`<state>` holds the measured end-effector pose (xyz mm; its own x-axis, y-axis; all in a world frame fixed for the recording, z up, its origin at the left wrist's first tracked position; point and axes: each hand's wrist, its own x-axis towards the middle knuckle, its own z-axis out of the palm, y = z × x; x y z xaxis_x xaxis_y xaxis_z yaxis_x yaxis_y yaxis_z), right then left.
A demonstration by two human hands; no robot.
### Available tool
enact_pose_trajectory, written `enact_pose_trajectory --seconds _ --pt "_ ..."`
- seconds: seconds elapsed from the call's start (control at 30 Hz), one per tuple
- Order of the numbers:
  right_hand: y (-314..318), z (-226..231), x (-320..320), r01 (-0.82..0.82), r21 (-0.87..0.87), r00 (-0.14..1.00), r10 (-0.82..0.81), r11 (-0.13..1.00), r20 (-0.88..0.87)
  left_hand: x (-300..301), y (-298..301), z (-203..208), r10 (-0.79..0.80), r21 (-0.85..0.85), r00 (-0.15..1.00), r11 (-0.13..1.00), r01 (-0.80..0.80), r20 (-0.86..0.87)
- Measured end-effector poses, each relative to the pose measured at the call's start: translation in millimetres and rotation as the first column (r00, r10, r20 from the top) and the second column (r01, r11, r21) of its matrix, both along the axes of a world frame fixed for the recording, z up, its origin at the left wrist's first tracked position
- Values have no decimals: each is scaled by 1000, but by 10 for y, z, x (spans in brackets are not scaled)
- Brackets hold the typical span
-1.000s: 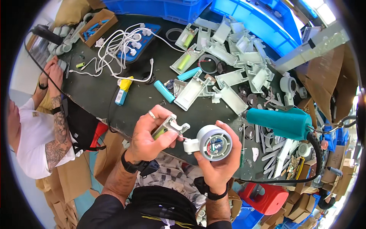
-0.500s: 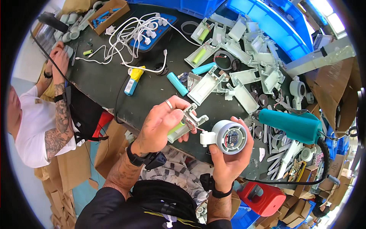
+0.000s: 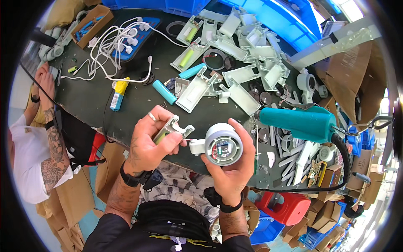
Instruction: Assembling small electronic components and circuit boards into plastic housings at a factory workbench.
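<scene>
My left hand point(image 3: 152, 140) is closed around a pale plastic handle shell point(image 3: 173, 126), its thumb pressed along the near side. A green battery cell shows partly inside the shell, mostly covered by my fingers. In my right hand point(image 3: 233, 172) sits a round white fan head point(image 3: 223, 143), its face turned up and a small circuit board visible within the ring. The fan head's short hinge arm point(image 3: 196, 146) points at the shell. Thin wires seem to bridge the small gap between the two parts.
Pale shells point(image 3: 197, 90) lie heaped beyond my hands, with turquoise cells point(image 3: 164, 92) beside them. A teal electric screwdriver point(image 3: 296, 123) hangs at right. White cables point(image 3: 121, 42) tangle over a blue power strip point(image 3: 145, 35). At left, a co-worker's tattooed arm point(image 3: 52, 145) reaches the table.
My view has swung right, so the table contents appear farther left. My left thumb has shifted on the handle shell, covering more of the green cell. Both hands keep their holds.
</scene>
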<state>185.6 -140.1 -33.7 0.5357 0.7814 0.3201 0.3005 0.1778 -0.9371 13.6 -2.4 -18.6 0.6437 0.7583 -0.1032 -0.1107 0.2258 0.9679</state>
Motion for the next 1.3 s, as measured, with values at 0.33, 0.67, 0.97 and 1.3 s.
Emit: enact_pose_trajectory --seconds 0.33,0.67,0.97,1.3 --pt "18 35 18 -30 -5 999 30 1000 -30 20 -4 -3 28 -7 999 1000 -28 15" --pt "-21 3 72 -86 49 991 80 995 111 4 -35 -95 22 11 998 1000 -23 57" --pt "20 102 71 -316 187 945 291 930 147 -263 -90 -266 109 211 978 966 -147 179" --pt "-39 109 115 -262 203 961 235 943 148 -167 -71 -352 8 196 975 979 -52 222"
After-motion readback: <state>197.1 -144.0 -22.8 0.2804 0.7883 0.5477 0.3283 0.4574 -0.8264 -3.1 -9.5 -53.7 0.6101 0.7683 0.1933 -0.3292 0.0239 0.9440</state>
